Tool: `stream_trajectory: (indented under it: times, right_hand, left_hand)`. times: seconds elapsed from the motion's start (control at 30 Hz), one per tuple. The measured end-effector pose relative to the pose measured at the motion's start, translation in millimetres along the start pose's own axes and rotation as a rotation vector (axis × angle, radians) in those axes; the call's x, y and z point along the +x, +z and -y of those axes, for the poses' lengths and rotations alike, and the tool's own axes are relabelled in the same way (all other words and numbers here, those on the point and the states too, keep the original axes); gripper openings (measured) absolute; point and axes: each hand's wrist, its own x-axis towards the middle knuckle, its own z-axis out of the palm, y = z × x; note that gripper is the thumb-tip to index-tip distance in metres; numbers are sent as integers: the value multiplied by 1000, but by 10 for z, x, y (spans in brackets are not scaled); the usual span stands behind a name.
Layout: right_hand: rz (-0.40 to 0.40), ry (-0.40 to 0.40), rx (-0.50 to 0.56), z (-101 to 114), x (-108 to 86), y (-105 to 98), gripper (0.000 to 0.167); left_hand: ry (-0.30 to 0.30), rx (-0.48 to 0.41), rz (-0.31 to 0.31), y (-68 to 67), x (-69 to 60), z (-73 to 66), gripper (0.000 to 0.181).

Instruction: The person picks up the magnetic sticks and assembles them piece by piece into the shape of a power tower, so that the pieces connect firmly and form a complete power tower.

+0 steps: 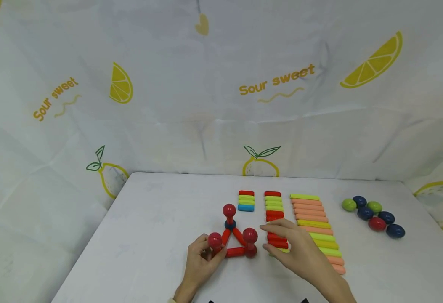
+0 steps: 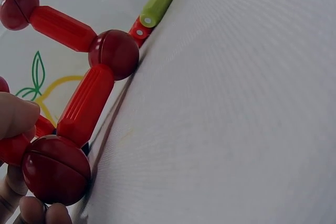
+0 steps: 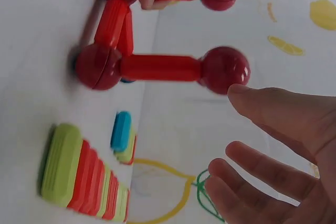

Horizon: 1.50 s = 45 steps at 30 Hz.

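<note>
A frame of magnetic building sticks and balls [image 1: 235, 252] stands on the table. Red sticks form a triangle, and an upright stick with a red ball on top rises from each corner. One back-corner base ball [image 1: 230, 225] is dark blue; the front ones are red. My left hand [image 1: 200, 260] grips the frame's left corner, thumb and fingers around the base ball [image 2: 56, 170] and foot of the upright. Just right of the frame, my right hand [image 1: 301, 250] has spread, relaxed fingers. Its thumb [image 3: 262, 103] appears beside the right upright's top ball [image 3: 226, 70]; whether they touch I cannot tell.
Short red, green and blue sticks [image 1: 246, 200] lie in a small column behind the frame. A longer red and green column [image 1: 274, 203] and a column of long orange, yellow and green sticks [image 1: 308, 207] lie rightward. Loose blue, green and red balls [image 1: 377, 224] sit far right.
</note>
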Motion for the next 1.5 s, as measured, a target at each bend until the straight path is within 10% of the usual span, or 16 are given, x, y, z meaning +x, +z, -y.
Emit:
stream_trajectory:
  times: [0.37, 0.77, 1.1, 1.23, 1.5]
  right_hand:
    - [314, 418, -193, -816, -391, -37, 30]
    - [344, 406, -241, -971, -478, 7, 30]
    - [397, 419, -208, -898, -466, 28, 28]
    - [333, 347, -149, -601, -421, 34, 29]
    - [154, -144, 148, 78, -309, 296, 31]
  left_hand:
    - [-10, -17, -1, 9, 4, 10, 13]
    - [-28, -6, 13, 2, -3, -30, 12]
    - [257, -3, -60, -4, 8, -8, 19]
    - [260, -20, -65, -15, -1, 0, 18]
    - [294, -50, -65, -9, 0, 26, 16]
